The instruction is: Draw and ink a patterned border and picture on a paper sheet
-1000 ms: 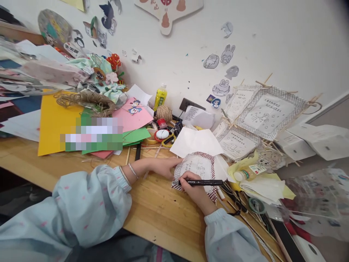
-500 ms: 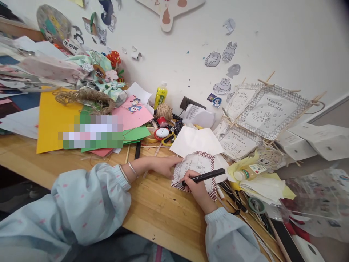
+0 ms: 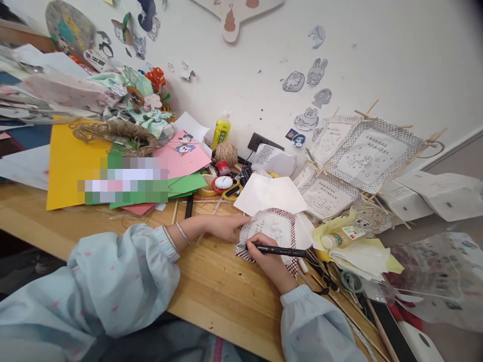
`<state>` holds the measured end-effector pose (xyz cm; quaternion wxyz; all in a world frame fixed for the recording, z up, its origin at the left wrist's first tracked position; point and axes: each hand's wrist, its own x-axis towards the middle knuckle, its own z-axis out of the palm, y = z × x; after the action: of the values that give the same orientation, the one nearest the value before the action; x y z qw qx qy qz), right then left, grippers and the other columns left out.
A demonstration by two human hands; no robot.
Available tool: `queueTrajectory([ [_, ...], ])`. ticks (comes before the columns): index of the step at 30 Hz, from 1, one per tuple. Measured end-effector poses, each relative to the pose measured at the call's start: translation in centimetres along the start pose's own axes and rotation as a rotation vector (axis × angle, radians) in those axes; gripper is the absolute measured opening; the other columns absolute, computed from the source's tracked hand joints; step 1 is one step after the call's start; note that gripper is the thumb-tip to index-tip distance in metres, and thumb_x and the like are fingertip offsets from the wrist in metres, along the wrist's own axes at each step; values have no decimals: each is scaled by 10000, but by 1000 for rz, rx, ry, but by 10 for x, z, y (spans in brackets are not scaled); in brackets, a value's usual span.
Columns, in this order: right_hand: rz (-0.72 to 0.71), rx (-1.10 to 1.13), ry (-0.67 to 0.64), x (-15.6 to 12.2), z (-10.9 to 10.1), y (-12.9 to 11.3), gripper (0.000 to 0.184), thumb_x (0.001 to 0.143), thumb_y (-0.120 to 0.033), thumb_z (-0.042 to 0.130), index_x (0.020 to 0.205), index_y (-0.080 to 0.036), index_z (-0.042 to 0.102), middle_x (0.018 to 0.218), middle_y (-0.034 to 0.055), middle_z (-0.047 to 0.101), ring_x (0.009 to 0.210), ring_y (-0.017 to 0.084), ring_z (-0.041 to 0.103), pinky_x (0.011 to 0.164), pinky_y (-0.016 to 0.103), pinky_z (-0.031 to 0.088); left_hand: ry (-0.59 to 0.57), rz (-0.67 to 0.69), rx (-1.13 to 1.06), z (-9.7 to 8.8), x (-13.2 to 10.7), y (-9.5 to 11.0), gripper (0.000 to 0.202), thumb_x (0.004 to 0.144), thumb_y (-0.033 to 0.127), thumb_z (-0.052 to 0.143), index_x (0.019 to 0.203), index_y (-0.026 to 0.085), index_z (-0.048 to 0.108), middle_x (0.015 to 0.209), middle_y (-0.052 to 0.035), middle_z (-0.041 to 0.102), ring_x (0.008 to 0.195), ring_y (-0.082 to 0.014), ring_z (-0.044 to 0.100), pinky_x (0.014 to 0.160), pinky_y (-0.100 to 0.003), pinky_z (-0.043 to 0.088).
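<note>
Through the head camera, I see first the wooden table (image 3: 219, 301), which is wide and crowded along its far side. At my right, several framed drawings (image 3: 368, 151) with thin sticks lean near the wall. At my left lies a yellow card (image 3: 70, 171). In the middle there is a white sheet (image 3: 269, 193), and just on the near side of it lies the drawing with a crosshatched border (image 3: 266, 226), flat on the table between my hands. My left hand (image 3: 227, 228) rests at its left edge; I cannot tell whether the fingers pinch the paper. My right hand (image 3: 266, 257) holds a black pen (image 3: 287, 251) narrowly, with its tip at the drawing's lower left border.
</note>
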<state>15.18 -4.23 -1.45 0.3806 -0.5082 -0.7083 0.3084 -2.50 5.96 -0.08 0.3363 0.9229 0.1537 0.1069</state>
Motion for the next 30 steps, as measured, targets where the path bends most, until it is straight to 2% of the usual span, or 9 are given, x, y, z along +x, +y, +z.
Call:
queueTrajectory([
  [4, 4, 8, 4, 0, 0, 1, 172, 803, -274, 532, 649, -199, 551, 575, -29, 536, 551, 127, 492, 518, 231, 375, -3, -27, 4, 1, 0, -2, 671, 644, 45, 577, 1287, 135, 408, 1337, -108, 483, 1205, -244, 462, 1015, -310, 361],
  [11, 113, 91, 32, 1, 0, 3, 171, 715, -224, 489, 545, -211, 477, 457, -54, 448, 460, 109, 403, 459, 228, 316, 2, -49, 15, 2, 0, -4, 723, 658, 90, 627, 1331, 142, 369, 1368, -129, 452, 1233, -268, 432, 1045, -358, 329],
  [16, 156, 148, 36, 0, -1, 1, 158, 676, -229, 485, 522, -212, 455, 449, -58, 418, 440, 102, 358, 435, 228, 273, 13, -39, 19, 3, 0, -5, 695, 664, 110, 630, 1312, 171, 387, 1332, -102, 486, 1217, -273, 442, 1017, -357, 350],
  [22, 130, 136, 77, 1, 0, -2, 193, 767, -266, 502, 584, -207, 483, 492, -55, 451, 492, 115, 432, 498, 233, 348, 7, -9, -2, -1, 0, 1, 624, 646, 72, 578, 1247, 154, 433, 1265, -86, 528, 1170, -257, 474, 970, -317, 380],
  [30, 58, 47, 31, 0, -1, -3, 179, 834, -299, 540, 691, -198, 575, 602, -28, 545, 579, 132, 501, 550, 236, 388, 10, -26, -12, -1, 0, 2, 559, 657, 37, 523, 1201, 144, 451, 1229, -89, 549, 1113, -239, 513, 936, -301, 408],
])
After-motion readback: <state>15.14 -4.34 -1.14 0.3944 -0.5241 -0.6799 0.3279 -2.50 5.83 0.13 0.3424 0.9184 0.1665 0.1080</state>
